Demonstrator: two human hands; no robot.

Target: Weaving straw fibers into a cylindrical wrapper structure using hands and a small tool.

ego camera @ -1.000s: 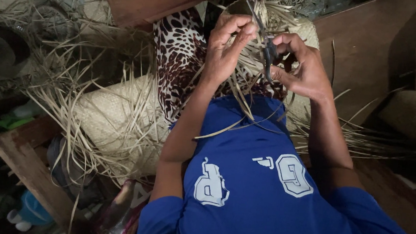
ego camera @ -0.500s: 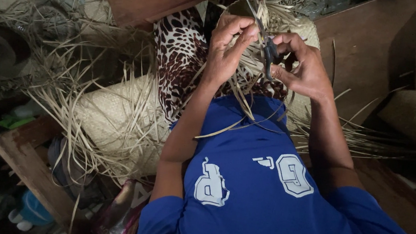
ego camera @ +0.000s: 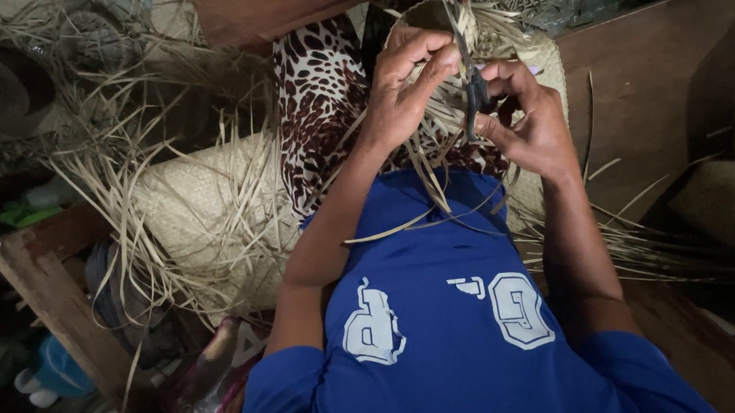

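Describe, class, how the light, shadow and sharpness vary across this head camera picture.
Head view: dim, uneven light; brightest on the left hand, the right hand and the pale straw strips between them. The lower left corner and right edge sink into dark shadow, detail lost. The dark scissors are hard to read. Slight wide-angle bending at the edges; no glare.
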